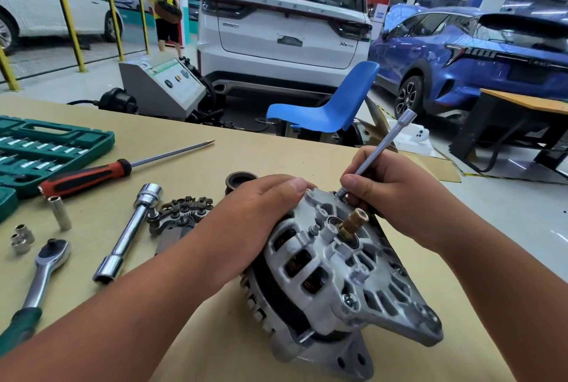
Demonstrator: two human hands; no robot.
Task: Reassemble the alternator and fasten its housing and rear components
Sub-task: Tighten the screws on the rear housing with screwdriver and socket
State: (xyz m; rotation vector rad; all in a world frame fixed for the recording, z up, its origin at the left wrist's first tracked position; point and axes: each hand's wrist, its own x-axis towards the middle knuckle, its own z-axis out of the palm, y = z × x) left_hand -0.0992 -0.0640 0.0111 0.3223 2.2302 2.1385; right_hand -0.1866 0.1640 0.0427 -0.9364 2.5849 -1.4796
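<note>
The grey alternator (pixel 332 274) lies on the tan table, rear housing up, with its copper slip-ring shaft (pixel 353 222) sticking out. My left hand (pixel 261 212) grips the housing's upper left side. My right hand (pixel 396 194) pinches a long chrome extension bar (pixel 387 145), whose lower tip sits on a fastener at the top edge of the housing. The bar leans up and to the right.
Left of the alternator lie a dark rectifier plate (pixel 181 215), a pulley (pixel 239 182), a chrome T-socket wrench (pixel 129 234), a ratchet (pixel 40 277), loose sockets (pixel 60 212), a red-black screwdriver (pixel 92 175) and a green socket case (pixel 46 148). A blue chair (pixel 332 108) stands beyond the table.
</note>
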